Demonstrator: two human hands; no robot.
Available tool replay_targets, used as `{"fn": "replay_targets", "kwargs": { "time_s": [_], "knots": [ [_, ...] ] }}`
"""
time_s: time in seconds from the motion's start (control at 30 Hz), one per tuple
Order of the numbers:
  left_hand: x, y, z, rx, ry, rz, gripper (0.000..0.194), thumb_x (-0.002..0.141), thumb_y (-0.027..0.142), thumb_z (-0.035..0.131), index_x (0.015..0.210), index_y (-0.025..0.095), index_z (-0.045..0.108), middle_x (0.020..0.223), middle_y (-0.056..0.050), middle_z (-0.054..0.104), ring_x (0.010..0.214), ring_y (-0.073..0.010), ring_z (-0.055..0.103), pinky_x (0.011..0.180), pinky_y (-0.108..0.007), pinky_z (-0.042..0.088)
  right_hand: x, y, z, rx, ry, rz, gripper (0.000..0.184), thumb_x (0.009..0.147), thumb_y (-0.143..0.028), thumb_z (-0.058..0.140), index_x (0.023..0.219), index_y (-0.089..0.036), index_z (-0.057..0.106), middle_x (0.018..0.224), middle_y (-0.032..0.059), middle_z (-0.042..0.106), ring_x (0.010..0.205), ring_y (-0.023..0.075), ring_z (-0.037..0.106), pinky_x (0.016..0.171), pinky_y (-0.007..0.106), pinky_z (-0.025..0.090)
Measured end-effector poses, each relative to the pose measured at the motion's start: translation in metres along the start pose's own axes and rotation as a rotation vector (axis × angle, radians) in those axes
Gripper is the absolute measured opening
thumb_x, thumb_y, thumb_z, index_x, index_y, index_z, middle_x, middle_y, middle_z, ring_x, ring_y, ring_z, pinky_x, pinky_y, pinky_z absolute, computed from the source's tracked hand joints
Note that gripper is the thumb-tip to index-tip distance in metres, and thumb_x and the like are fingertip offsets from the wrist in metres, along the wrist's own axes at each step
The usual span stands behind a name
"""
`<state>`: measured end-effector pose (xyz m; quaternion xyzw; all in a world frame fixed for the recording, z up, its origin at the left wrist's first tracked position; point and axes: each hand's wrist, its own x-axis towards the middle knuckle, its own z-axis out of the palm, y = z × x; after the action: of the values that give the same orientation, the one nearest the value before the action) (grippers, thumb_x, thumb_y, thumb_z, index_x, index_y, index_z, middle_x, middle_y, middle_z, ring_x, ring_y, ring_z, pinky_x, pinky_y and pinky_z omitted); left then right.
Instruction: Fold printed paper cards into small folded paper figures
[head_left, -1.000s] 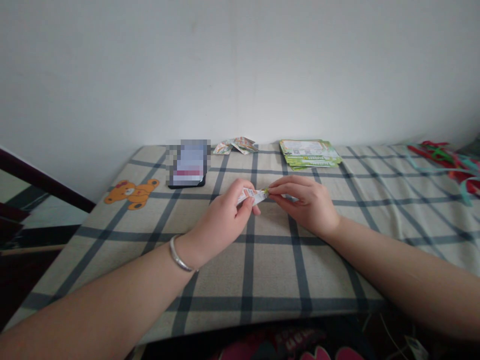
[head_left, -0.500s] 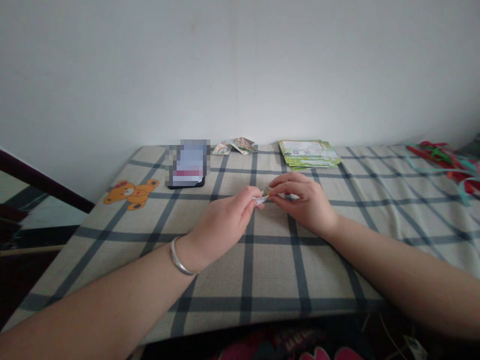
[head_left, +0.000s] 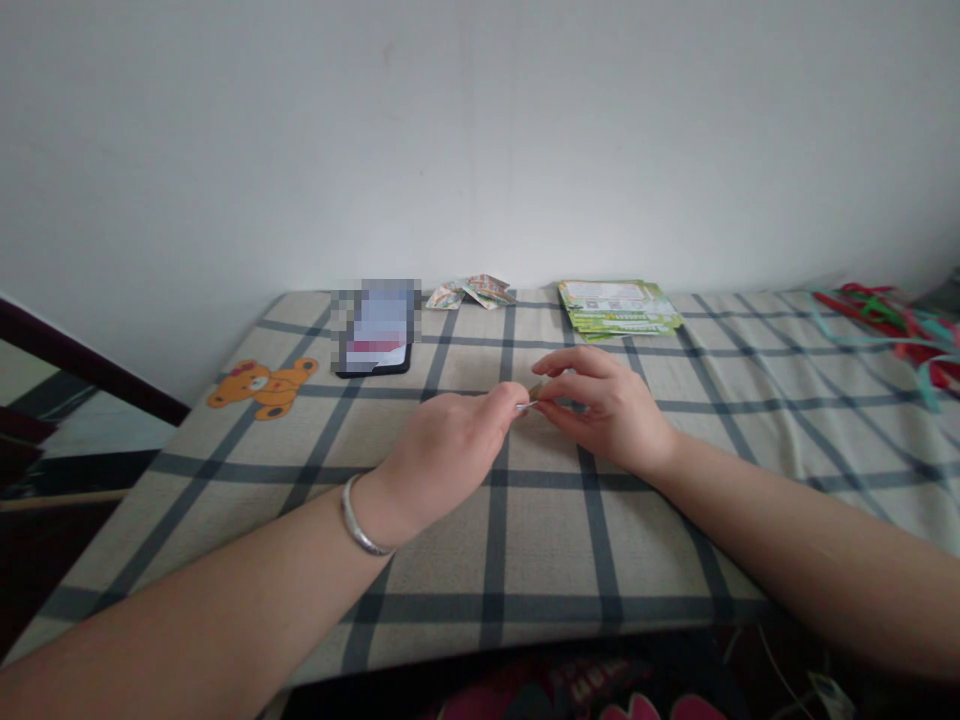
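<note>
Between my two hands, over the middle of the checked tablecloth, is a small folded paper [head_left: 527, 405], mostly hidden by the fingers and seen nearly edge-on. My left hand [head_left: 465, 435], a silver bangle on its wrist, is closed around the left end of it. The thumb and fingertips of my right hand [head_left: 611, 405] pinch the right end, with the index finger raised a little. Behind the hands, folded printed papers [head_left: 472, 292] lie by the wall. A stack of green printed cards [head_left: 619, 308] lies behind my right hand.
A phone [head_left: 379, 330] with a blurred screen lies at the back left. An orange teddy bear cutout [head_left: 262, 388] is near the table's left edge. Red, green and pale blue ribbons [head_left: 900, 330] lie at the right. A white wall [head_left: 480, 140] borders the back of the table.
My left hand has rolled over and slid slightly right, so the paper's printed face has turned out of sight. My right hand keeps its pinch; its fingers have shifted slightly.
</note>
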<state>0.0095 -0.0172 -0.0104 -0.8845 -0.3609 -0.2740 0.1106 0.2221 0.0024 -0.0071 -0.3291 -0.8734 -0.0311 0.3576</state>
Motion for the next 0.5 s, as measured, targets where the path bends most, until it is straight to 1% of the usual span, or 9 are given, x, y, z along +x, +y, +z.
{"fn": "replay_targets", "kwargs": {
  "time_s": [0.1, 0.2, 0.37, 0.5],
  "knots": [
    [0.0000, 0.0002, -0.0011, 0.015, -0.027, 0.023, 0.010, 0.098, 0.022, 0.040, 0.104, 0.019, 0.048, 0.071, 0.000, 0.068, 0.060, -0.0167, 0.066, 0.049, -0.026, 0.039, -0.0006, -0.0011, -0.0004, -0.031, -0.043, -0.010, 0.010, 0.087, -0.022, 0.059, 0.085, -0.021, 0.069, 0.112, 0.0075, 0.066, 0.094, 0.0197, 0.062, 0.077, 0.035, 0.053],
    [0.0002, 0.0006, -0.0018, 0.012, -0.032, 0.018, 0.011, 0.099, 0.022, 0.039, 0.105, 0.019, 0.048, 0.074, -0.001, 0.069, 0.062, -0.0162, 0.066, 0.051, -0.026, 0.041, -0.0007, -0.0020, -0.0003, -0.038, -0.065, -0.007, 0.012, 0.089, -0.021, 0.056, 0.088, -0.021, 0.068, 0.116, 0.0077, 0.064, 0.097, 0.0200, 0.062, 0.078, 0.035, 0.053],
    [0.0008, 0.0004, -0.0017, 0.025, -0.002, 0.032, 0.009, 0.098, 0.022, 0.041, 0.103, 0.018, 0.047, 0.069, 0.000, 0.067, 0.059, -0.0167, 0.065, 0.049, -0.026, 0.039, 0.0001, -0.0010, 0.0011, -0.026, -0.067, 0.005, 0.007, 0.087, -0.021, 0.059, 0.088, -0.021, 0.066, 0.113, 0.0071, 0.066, 0.098, 0.0205, 0.061, 0.082, 0.036, 0.052],
    [0.0009, -0.0004, -0.0012, 0.013, -0.009, 0.047, 0.009, 0.097, 0.020, 0.044, 0.105, 0.019, 0.048, 0.075, -0.001, 0.069, 0.063, -0.0169, 0.067, 0.051, -0.026, 0.041, 0.0003, -0.0002, 0.0019, -0.039, -0.084, 0.015, 0.006, 0.087, -0.025, 0.062, 0.087, -0.021, 0.067, 0.114, 0.0060, 0.066, 0.098, 0.0206, 0.062, 0.084, 0.037, 0.051]
  ]
}}
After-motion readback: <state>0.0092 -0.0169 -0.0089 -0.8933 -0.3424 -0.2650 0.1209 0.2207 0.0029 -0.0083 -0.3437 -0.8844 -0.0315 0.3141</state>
